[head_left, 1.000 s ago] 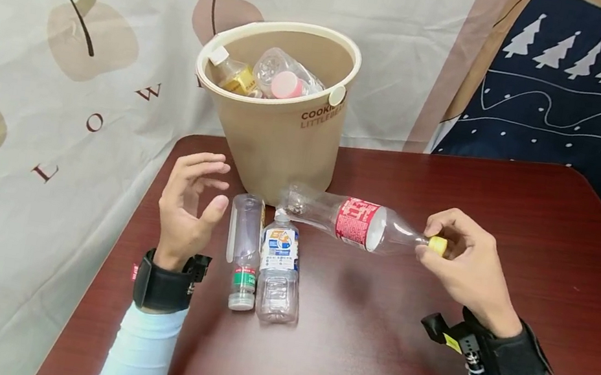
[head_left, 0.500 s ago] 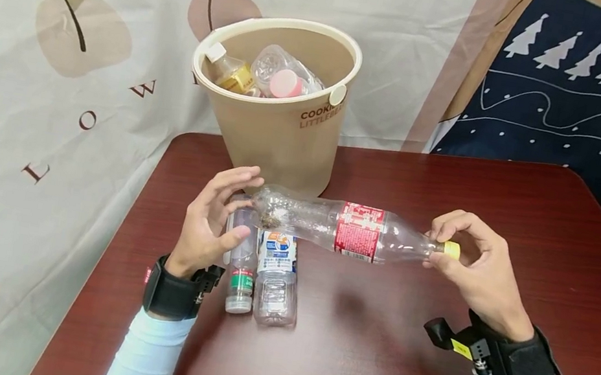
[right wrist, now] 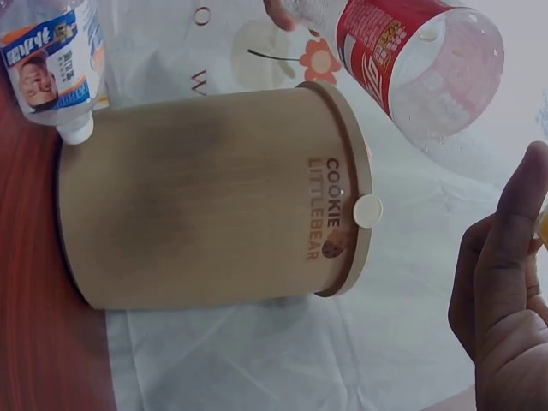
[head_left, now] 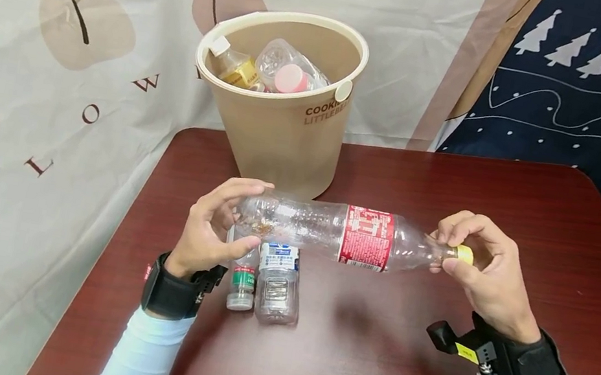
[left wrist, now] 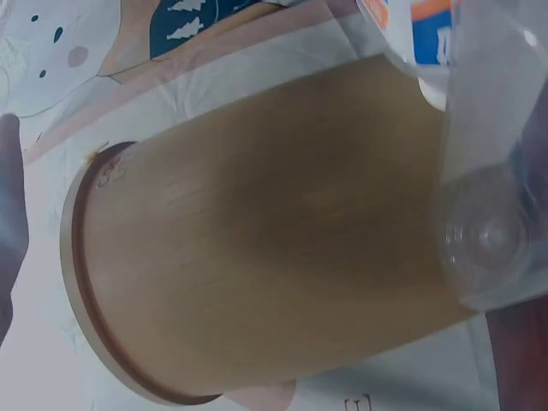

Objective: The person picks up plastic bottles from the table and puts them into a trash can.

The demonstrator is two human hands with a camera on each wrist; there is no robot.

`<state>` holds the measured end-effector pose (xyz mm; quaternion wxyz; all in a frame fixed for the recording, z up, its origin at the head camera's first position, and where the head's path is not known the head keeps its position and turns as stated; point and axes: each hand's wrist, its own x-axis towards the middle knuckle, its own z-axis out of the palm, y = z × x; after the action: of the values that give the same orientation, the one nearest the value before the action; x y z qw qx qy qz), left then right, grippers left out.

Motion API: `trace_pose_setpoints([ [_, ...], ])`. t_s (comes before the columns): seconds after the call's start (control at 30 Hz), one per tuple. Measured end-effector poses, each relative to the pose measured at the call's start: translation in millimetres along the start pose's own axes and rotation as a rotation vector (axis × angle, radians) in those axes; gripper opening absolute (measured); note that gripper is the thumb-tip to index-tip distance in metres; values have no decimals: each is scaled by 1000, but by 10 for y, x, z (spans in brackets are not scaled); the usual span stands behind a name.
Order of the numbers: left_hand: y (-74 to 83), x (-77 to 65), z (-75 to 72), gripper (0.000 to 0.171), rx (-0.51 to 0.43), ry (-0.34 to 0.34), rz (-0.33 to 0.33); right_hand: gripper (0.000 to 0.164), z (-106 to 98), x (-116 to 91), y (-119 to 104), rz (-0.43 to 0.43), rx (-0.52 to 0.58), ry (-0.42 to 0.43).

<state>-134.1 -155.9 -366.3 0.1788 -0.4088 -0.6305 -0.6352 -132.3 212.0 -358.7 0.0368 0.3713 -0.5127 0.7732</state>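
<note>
A clear plastic bottle (head_left: pixel 300 223) with a red label is held level above the table. My right hand (head_left: pixel 485 269) pinches its neck by the yellow cap (head_left: pixel 465 254). At the base end, the fingers and thumb of my left hand (head_left: pixel 214 226) grip the bottle from either side. Below it lie two more clear bottles: a slim one with a green-and-red label (head_left: pixel 243 278) and a wider one with a blue-and-white label (head_left: pixel 277 289). The held bottle partly covers both. In the right wrist view, the red label (right wrist: pixel 377 43) shows close up.
Behind the bottles stands a beige bucket (head_left: pixel 284 139) with several plastic bottles inside. It rests on the dark red table (head_left: pixel 366 368). A pale printed cloth (head_left: pixel 91 167) hangs at the left and back, and a dark blue cloth (head_left: pixel 571 119) at the back right.
The held bottle has come nearer and slightly right, swinging level. My left hand has moved right from beside the lying bottles and taken hold of its base. The right hand keeps the neck end.
</note>
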Motion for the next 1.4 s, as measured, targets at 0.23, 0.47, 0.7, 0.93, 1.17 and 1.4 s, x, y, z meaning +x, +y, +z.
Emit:
trace_pose_setpoints([
  [0.23,26,2,-5,52,8,7,19,41,11,-3,5,27,-54,-9],
  [0.47,3,-8,-16,50,7,4,52,40,24,16,-1,22,-55,-14],
  [0.7,28,-24,-33,49,-3,6,66,38,59,44,13,18,-67,-26],
  [0.93,38,-23,-33,48,0,5,61,37,68,33,6,25,-77,-29],
  [1.17,61,9,-35,47,4,-5,85,39,64,27,12,22,-67,-34],
  [1.4,48,4,-26,47,15,-10,73,39,47,-14,27,33,-68,-31],
])
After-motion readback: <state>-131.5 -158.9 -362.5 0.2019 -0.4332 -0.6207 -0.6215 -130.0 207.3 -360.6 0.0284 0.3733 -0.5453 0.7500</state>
